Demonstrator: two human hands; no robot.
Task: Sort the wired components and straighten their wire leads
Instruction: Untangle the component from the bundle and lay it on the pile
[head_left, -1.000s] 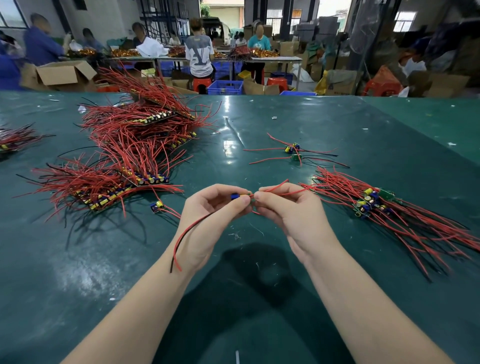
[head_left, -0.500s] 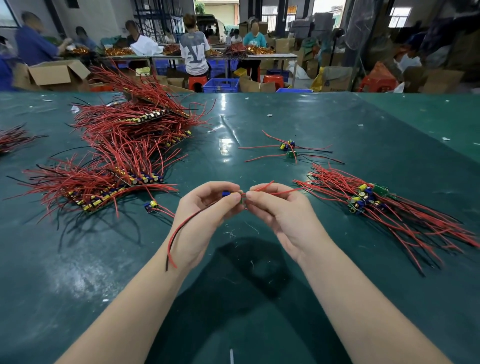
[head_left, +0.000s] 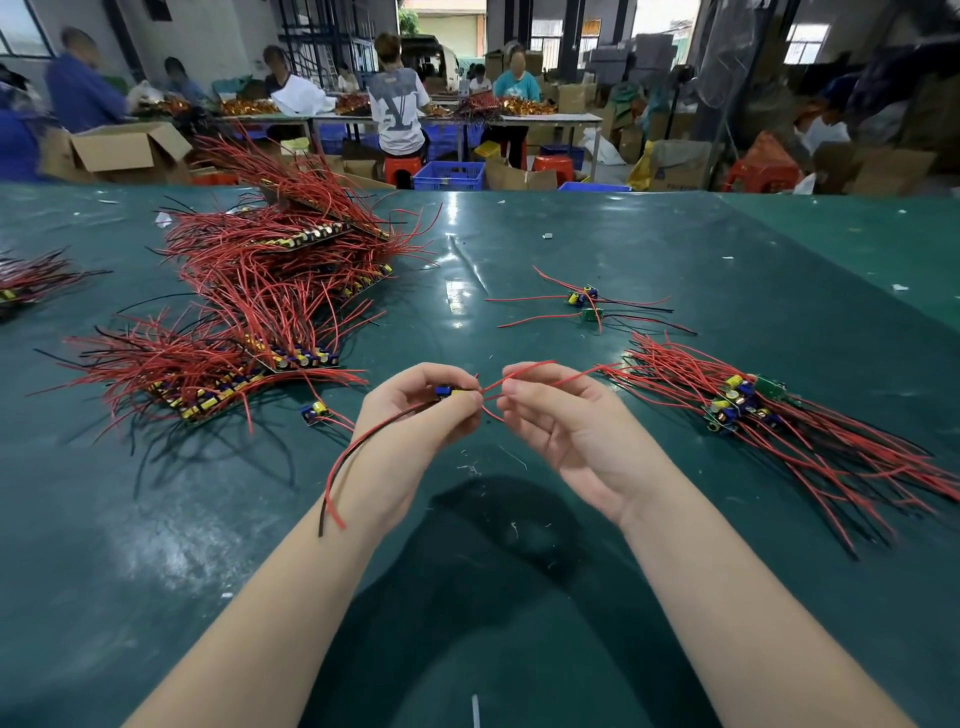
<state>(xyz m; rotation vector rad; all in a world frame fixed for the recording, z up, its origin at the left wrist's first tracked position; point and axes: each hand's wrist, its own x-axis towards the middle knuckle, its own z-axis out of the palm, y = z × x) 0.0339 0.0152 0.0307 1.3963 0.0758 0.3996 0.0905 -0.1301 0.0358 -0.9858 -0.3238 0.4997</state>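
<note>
Green table (head_left: 675, 270) lay under you; your left hand (head_left: 410, 436) pinched the light component (head_left: 451, 391), your right hand (head_left: 566, 431) pinching its limp lead (head_left: 524, 370).

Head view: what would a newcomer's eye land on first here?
The two hands at centre: the left hand pinches a small wired component, the right hand pinches its red lead. Next, the big heap of red-wired components on the green table at left, and a smaller bundle at right.
</note>
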